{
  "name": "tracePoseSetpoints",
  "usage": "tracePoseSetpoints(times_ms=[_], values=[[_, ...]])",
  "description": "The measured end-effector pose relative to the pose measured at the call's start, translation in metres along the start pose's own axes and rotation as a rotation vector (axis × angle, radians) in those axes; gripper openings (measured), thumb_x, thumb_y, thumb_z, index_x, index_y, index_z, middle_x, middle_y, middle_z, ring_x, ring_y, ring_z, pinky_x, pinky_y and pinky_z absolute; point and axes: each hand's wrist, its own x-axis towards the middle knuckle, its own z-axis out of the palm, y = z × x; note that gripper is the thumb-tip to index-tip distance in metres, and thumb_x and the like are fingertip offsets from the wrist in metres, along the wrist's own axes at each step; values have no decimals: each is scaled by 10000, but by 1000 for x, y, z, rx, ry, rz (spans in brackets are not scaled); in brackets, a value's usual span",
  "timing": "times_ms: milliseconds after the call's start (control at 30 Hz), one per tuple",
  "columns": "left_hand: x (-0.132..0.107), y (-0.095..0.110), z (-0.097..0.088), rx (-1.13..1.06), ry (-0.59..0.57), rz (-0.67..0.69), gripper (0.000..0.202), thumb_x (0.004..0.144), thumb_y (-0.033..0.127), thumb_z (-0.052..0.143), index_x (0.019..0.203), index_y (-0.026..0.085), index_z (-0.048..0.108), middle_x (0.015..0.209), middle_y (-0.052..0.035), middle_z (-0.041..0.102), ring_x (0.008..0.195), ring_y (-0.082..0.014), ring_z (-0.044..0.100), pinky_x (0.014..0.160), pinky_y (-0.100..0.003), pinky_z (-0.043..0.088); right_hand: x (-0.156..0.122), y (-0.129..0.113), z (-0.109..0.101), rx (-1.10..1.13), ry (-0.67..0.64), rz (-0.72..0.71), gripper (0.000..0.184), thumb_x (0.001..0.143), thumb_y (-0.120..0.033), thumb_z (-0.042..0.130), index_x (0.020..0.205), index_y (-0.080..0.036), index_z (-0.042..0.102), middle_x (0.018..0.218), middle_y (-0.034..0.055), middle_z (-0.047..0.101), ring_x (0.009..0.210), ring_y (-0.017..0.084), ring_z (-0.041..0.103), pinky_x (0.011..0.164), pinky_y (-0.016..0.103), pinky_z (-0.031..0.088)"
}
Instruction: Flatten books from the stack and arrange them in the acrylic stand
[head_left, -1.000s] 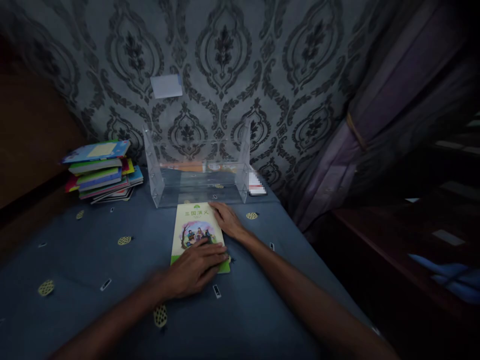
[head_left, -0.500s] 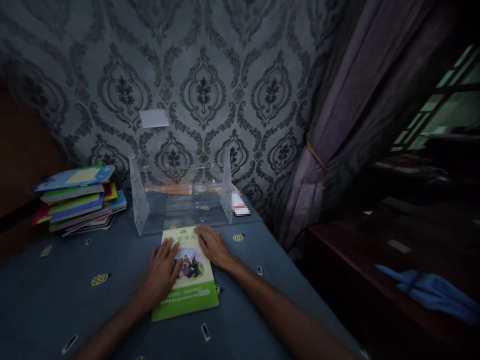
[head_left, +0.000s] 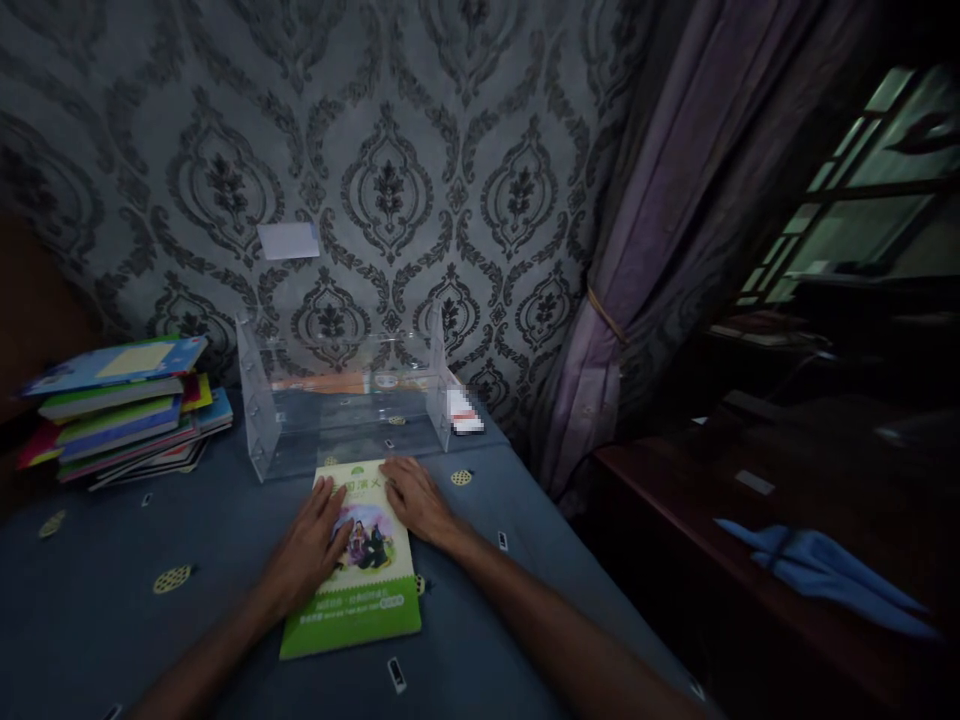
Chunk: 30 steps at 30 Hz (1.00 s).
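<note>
A book (head_left: 369,545) with a cream and green cover and an illustration of figures lies flat on the blue patterned cloth. My left hand (head_left: 309,540) rests across its left edge, fingers stretched out and spread over the cover. On the upper right edge lies my right hand (head_left: 416,500), its fingers loosely bent over the corner and not wrapped round it. Just beyond the book stands a clear acrylic rack (head_left: 259,400), with an orange strip showing low behind it.
A stack of books (head_left: 124,410) sits at the left against the wall. Right of the rack is a white item (head_left: 463,408), partly blurred out. A tied purple curtain (head_left: 592,370) hangs beyond the cloth's right edge. Farther right, blue fabric (head_left: 825,575) lies on a dark surface.
The view has turned slightly to the right, so everything sits farther left in the picture. Both hands stay on the book in nearly the same pose.
</note>
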Motion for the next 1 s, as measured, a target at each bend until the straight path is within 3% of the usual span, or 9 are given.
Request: tracePoseSetpoints(times_ms=[133, 333, 533, 700, 800, 1000], values=[[9, 6, -9, -28, -87, 82, 513, 1001, 441, 388, 1429, 170, 469, 1516, -146, 437, 1434, -280, 354, 1115, -459, 406, -9, 2, -12, -42, -10, 98, 255, 880, -138, 523, 1093, -176, 658, 1087, 99, 665, 1060, 239, 573, 962, 370, 460], [22, 17, -26, -26, -240, 153, 547, 1000, 470, 373, 1421, 131, 459, 1541, -172, 389, 1454, -270, 314, 1151, -446, 351, -20, 15, -20, 23, -47, 203, 338, 884, -146, 497, 1190, -167, 639, 1180, 111, 673, 1160, 256, 562, 1080, 438, 370], [32, 48, -35, 107, -270, 83, 640, 947, 611, 428, 1341, 117, 532, 1440, -213, 508, 1384, -346, 425, 1111, -524, 364, -17, 25, -25, 86, -40, 275, 369, 887, -145, 460, 1199, -161, 659, 1193, 109, 695, 1091, 240, 625, 980, 388, 465], [37, 78, -41, 194, -410, -2, 827, 889, 724, 422, 1394, 71, 475, 1481, -251, 442, 1405, -410, 362, 1080, -603, 348, -16, 29, -29, 111, -34, 319, 374, 895, -163, 465, 1214, -146, 659, 1012, 83, 749, 911, 216, 674, 866, 341, 509], [37, 81, -41, 231, -425, -33, 794, 921, 694, 387, 1426, 83, 439, 1508, -236, 410, 1427, -391, 330, 1090, -584, 341, -18, 27, -30, 111, -32, 315, 368, 884, -150, 496, 1216, -157, 655, 1027, 78, 746, 930, 203, 667, 890, 331, 496], [39, 65, -38, 231, -374, -34, 545, 998, 460, 403, 1418, 116, 442, 1516, -189, 418, 1425, -316, 360, 1117, -463, 360, -22, 19, -26, 87, -10, 275, 335, 862, -121, 544, 1172, -149, 669, 1187, 121, 695, 1137, 235, 599, 1033, 377, 418]])
